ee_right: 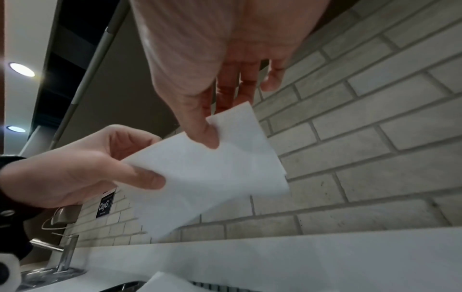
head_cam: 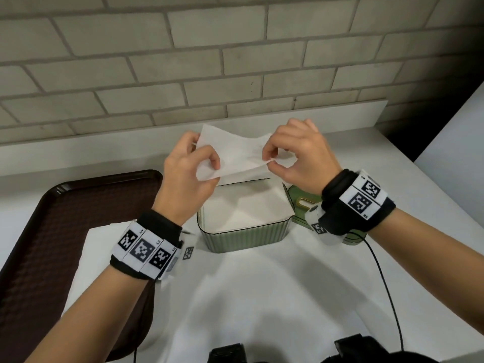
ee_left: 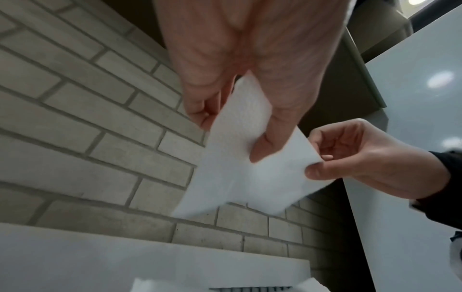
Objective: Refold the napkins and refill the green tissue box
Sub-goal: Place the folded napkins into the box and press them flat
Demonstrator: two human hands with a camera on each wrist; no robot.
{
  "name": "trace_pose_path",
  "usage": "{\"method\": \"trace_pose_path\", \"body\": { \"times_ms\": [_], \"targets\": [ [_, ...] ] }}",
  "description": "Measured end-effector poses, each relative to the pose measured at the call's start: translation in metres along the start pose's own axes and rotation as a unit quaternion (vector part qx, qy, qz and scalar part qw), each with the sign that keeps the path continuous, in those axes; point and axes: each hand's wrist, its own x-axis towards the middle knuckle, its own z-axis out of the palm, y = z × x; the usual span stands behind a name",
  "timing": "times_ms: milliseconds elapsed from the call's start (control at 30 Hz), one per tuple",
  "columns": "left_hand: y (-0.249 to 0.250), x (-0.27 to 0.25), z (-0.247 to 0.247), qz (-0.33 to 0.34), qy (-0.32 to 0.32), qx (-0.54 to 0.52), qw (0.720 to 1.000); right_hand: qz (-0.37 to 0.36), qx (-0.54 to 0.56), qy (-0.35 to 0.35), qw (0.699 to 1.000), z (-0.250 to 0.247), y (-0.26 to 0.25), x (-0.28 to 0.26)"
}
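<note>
Both hands hold one white napkin (head_cam: 237, 153) in the air above the green tissue box (head_cam: 243, 238). My left hand (head_cam: 201, 159) pinches its left edge between thumb and fingers; the same napkin (ee_left: 240, 158) shows under my left thumb in the left wrist view. My right hand (head_cam: 271, 158) pinches the right corner with thumb and forefinger, the other fingers curled; in the right wrist view the napkin (ee_right: 212, 177) hangs below that pinch. The box stands open, with folded white napkins (head_cam: 246, 208) inside. Its green lid (head_cam: 305, 203) lies just to the right, partly under my right wrist.
A dark brown tray (head_cam: 52, 231) lies at the left with a white napkin (head_cam: 97, 247) over its near edge. A brick wall (head_cam: 183, 74) rises close behind the white counter (head_cam: 262, 284). A black cable (head_cam: 385, 284) trails at the right. A tap (ee_right: 65, 254) shows in the right wrist view.
</note>
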Motion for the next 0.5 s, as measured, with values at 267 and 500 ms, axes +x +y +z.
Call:
{"method": "trace_pose_path", "body": {
  "times_ms": [267,500],
  "targets": [
    [-0.016,-0.03,0.02,-0.145,-0.234,0.004,0.961,0.105,0.071,-0.296,0.947,0.039,0.002,-0.051],
    [-0.02,-0.026,0.019,-0.136,-0.216,-0.015,0.967,0.116,0.099,-0.318,0.936,0.03,0.007,-0.049]
  ]
}}
